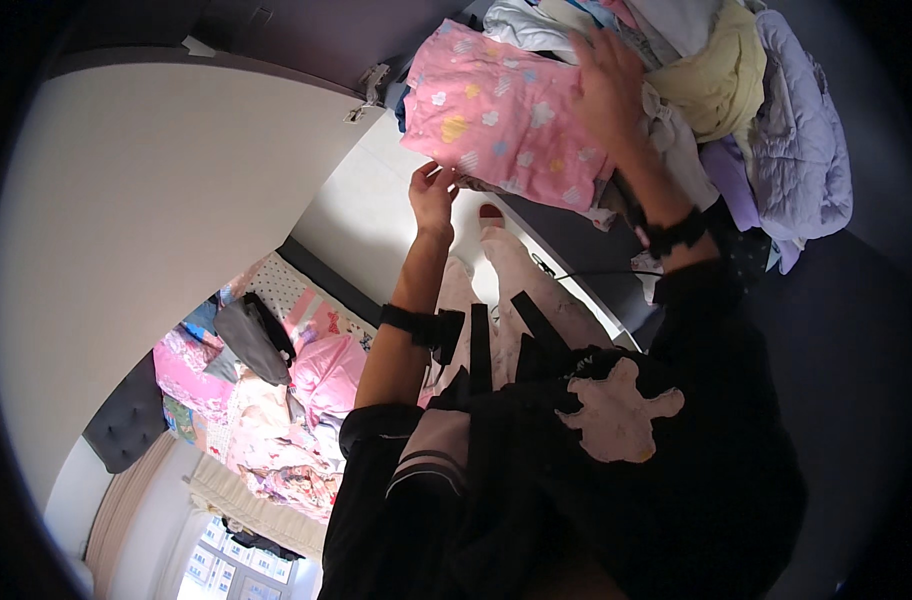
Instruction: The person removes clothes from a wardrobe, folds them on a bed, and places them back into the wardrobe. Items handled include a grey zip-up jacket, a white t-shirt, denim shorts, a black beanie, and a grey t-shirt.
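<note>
A pink cloth printed with clouds (501, 120) lies folded on a pile of clothes on a dark cabinet shelf. My left hand (433, 191) is at its near lower edge, fingers bent near the hem; whether they pinch the fabric cannot be told. My right hand (610, 90) rests over the cloth's right end, fingers spread towards the pile behind. Beside it lie a pale yellow garment (715, 82), a lavender quilted jacket (801, 142) and a white garment (527, 26). A purple piece (730, 180) hangs below the yellow one.
A large pale cabinet door (163, 172) stands open at the left, with a metal hinge (370, 86). Behind it, a bed bears heaped clothes, among them a grey garment (253, 341) and a pink one (328, 371). A thin black cable (606, 273) runs near my right wrist.
</note>
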Tool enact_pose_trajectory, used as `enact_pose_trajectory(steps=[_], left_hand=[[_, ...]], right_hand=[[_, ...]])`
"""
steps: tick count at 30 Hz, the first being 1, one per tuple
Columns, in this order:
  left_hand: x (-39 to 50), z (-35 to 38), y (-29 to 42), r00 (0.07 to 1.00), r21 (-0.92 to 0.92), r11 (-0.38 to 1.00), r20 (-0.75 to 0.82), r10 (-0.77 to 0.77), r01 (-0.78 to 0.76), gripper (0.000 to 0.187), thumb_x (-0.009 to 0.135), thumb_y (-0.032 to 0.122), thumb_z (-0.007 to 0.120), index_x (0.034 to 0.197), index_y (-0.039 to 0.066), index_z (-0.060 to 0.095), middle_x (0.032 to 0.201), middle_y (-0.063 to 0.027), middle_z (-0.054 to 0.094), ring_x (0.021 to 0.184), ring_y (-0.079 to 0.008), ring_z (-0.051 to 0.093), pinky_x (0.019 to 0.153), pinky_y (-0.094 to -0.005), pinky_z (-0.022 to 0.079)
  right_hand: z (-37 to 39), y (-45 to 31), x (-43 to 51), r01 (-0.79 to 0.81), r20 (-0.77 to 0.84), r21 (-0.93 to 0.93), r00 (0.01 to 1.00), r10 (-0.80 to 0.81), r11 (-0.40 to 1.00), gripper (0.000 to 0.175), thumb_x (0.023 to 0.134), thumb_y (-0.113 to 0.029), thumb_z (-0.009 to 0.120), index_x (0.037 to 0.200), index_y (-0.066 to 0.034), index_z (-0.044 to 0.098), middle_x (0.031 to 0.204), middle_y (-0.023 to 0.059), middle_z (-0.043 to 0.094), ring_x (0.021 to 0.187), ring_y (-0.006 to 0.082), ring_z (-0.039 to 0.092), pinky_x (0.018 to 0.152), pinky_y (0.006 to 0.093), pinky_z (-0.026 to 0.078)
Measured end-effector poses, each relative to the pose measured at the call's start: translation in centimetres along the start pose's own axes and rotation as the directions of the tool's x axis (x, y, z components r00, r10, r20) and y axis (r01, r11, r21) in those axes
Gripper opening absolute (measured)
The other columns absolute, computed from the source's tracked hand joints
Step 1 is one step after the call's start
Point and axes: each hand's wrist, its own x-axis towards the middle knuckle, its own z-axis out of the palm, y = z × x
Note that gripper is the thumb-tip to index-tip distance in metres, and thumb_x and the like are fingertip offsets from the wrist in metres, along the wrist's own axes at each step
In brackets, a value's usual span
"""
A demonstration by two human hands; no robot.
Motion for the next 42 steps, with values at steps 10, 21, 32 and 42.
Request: enact_pose_trajectory(steps=[10, 21, 32, 42], left_hand=[[-3.7, 2.7, 5.4, 0.887, -0.168, 0.986, 0.457, 0.063, 0.016, 0.036, 0.089, 0.020, 0.064, 0.119, 0.003, 0.057, 0.109, -0.0052, 0.062, 0.094, -0.0125, 0.058, 0.082, -0.0268, 0.046], [-4.8, 5.7, 9.9, 0.898, -0.561, 0.804, 0.432, 0.080, 0.198, 0.040, 0.092, 0.030, 0.055, 0.119, 0.001, 0.050, 0.114, -0.0141, 0.060, 0.106, -0.0294, 0.059, 0.093, -0.0417, 0.050], [-1.2, 5.4, 18.7, 0.677, -0.569, 0.802, 0.665, 0.316, 0.185, 0.029, 0.094, 0.012, 0.049, 0.115, -0.008, 0.049, 0.117, -0.0196, 0.058, 0.109, -0.0327, 0.057, 0.098, -0.0440, 0.048], [4.8, -4.2, 1.9, 0.970, -0.058, 0.995, -0.223, -0.098, 0.087, 0.032, 0.078, 0.010, 0.064, 0.105, 0.009, 0.047, 0.104, -0.0073, 0.052, 0.089, -0.0186, 0.052, 0.083, -0.0378, 0.047]], right_hand=[[-6.4, 5.1, 5.3, -0.143, 0.177, 0.025, 0.975, 0.136, 0.989, 0.029, 0.081, -0.017, 0.058, 0.109, -0.0114, 0.064, 0.094, 0.0156, 0.066, 0.088, 0.0348, 0.063, 0.079, 0.0469, 0.049], [-18.5, -1.4, 2.5, -0.267, 0.525, 0.425, 0.851, 0.004, 0.865, 0.041, 0.075, 0.008, 0.053, 0.114, 0.0007, 0.061, 0.105, 0.0202, 0.065, 0.094, 0.0289, 0.065, 0.083, 0.0312, 0.049], [-18.9, -2.7, 1.3, 0.055, -0.112, 0.261, 0.993, -0.026, 0.964, 0.050, 0.071, 0.015, 0.046, 0.114, -0.0038, 0.062, 0.110, 0.0147, 0.063, 0.101, 0.0306, 0.061, 0.091, 0.0343, 0.046], [-7.8, -12.0, -10.0, -0.161, 0.546, 0.169, 0.837, 0.044, 0.973, 0.085, 0.070, -0.027, 0.076, 0.142, -0.0133, 0.032, 0.146, 0.0233, 0.022, 0.136, 0.0403, 0.022, 0.105, 0.0615, 0.020]])
